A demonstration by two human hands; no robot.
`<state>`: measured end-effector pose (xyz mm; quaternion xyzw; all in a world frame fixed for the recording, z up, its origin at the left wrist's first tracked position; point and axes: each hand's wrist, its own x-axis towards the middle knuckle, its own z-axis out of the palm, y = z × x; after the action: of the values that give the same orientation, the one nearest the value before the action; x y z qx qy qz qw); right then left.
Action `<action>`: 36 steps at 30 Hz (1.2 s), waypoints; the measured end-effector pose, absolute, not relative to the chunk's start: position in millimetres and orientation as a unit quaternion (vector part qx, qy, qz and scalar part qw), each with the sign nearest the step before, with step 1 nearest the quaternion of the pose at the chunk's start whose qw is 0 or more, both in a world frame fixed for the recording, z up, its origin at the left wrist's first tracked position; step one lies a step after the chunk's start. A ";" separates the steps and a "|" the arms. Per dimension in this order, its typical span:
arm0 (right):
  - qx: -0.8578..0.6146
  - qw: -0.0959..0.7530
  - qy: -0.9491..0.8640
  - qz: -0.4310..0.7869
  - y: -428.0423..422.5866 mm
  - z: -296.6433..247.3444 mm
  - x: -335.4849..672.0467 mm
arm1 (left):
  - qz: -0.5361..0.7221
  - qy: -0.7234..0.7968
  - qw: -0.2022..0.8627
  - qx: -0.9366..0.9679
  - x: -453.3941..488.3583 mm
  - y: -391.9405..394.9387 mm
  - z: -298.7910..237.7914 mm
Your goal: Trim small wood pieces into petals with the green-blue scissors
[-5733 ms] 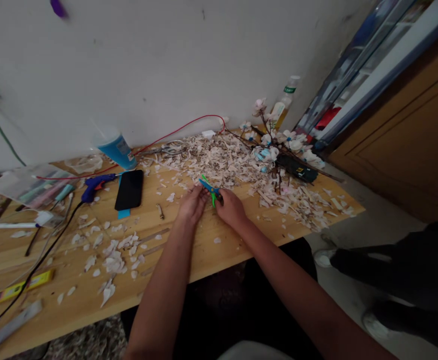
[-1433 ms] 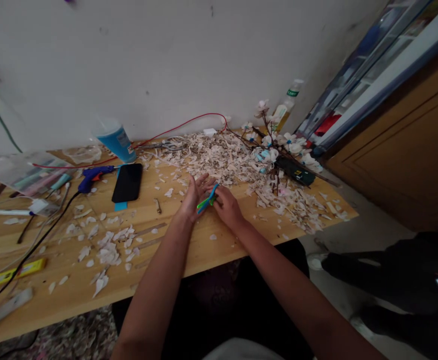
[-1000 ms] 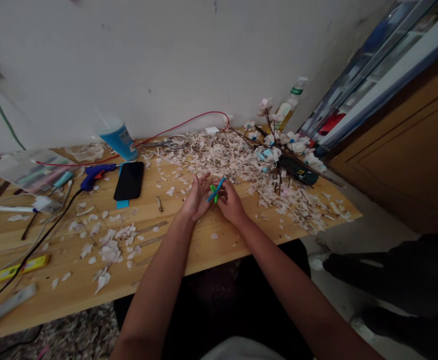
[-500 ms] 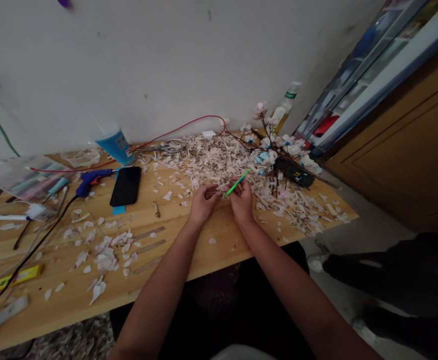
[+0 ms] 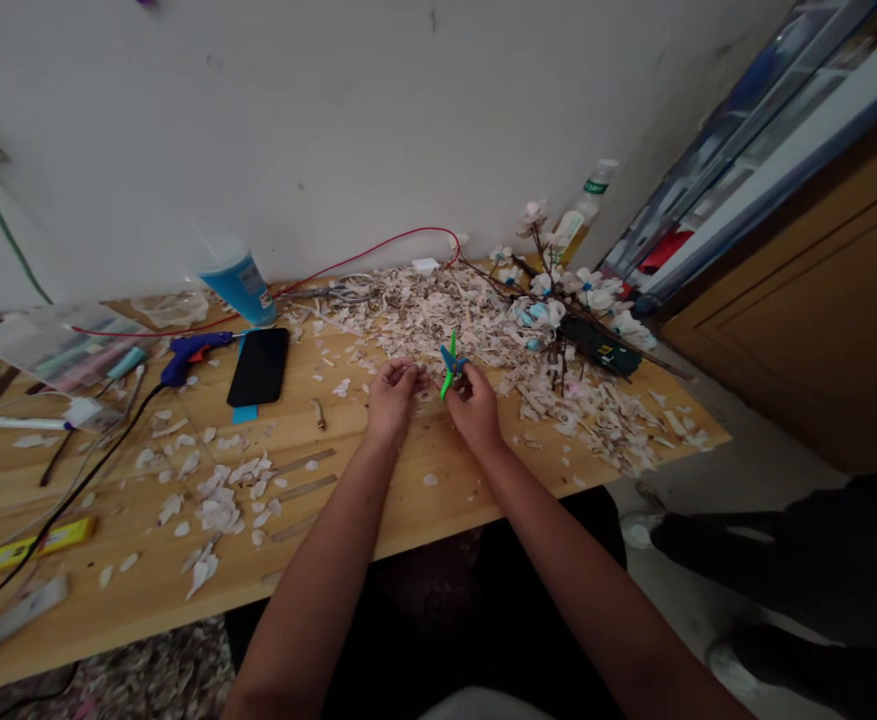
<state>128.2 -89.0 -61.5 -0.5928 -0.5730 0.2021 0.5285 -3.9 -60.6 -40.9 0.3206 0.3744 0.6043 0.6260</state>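
My right hand (image 5: 477, 405) is closed around a pair of small scissors (image 5: 449, 372), one half green and the other blue. The blades stand slightly apart and point up and away from me. Just to the left, my left hand (image 5: 391, 398) has thumb and fingers pinched together, facing the scissors. Something small and pale seems to be at its fingertips, too blurred to name. Both hands are over the wooden table (image 5: 400, 510), in front of a wide heap of pale, petal-like shavings (image 5: 438, 310).
Flowering twigs (image 5: 550, 290) lean at the right by a bottle (image 5: 588, 205). On the left are a blue cup (image 5: 239, 288), a phone (image 5: 259, 366), a blue glue gun (image 5: 187, 357) with its cord and a yellow item (image 5: 33, 550). A person's dark-clothed legs (image 5: 745, 555) are at the right.
The scissors have turned from a flat slant to nearly upright, and their blue half now shows spread from the green. Both hands have moved slightly left; the view has shifted a little.
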 end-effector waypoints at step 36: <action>-0.626 0.274 -0.721 0.113 -98.4 -45.7 119.5 | 0.638 0.327 0.654 0.240 -8.5 -54.1 -46.8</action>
<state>119.5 -98.4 -45.7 -0.6258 -0.7215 0.1128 0.2741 -8.5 -54.1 -46.8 0.2401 0.3270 0.6382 0.6544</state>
